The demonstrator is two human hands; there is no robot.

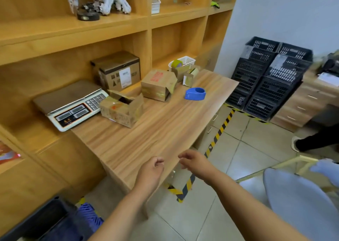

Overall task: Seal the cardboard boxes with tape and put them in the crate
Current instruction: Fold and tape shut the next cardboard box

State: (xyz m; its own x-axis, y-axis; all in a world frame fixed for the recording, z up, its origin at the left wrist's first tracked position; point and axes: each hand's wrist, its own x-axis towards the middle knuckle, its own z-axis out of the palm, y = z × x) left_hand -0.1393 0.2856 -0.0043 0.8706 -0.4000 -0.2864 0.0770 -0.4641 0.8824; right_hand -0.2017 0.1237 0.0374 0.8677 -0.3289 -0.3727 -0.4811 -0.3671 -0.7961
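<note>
Down at 7 o'clock, close to the person, a dark crate (36,220) sits on the floor with a blue crate (89,215) just beside it. The left hand (152,169) and the right hand (192,162) hang over the near edge of the bench (156,136), close together but not touching. Both have loosely bent fingers and hold nothing. Farther up the bench, at 11 o'clock from the hands, a cardboard box (121,112) stands with its flaps open. A weighing scale (73,104) is just beside it at 9 o'clock. Past it, at 12 o'clock from the hands, a second box (158,85) with red letters has a loose flap on its side. A blue tape holder (195,93) lies at 3 o'clock from that box, apart from it. A small open box (189,78) stands at the holder's 12 o'clock. Behind that, a white basket (189,60) holds a roll of tape (177,63). A big shut box (117,71) sits at 10 o'clock from the red-letter box. Far off at 2 o'clock, black crates (269,79) are stacked by the wall.
</note>
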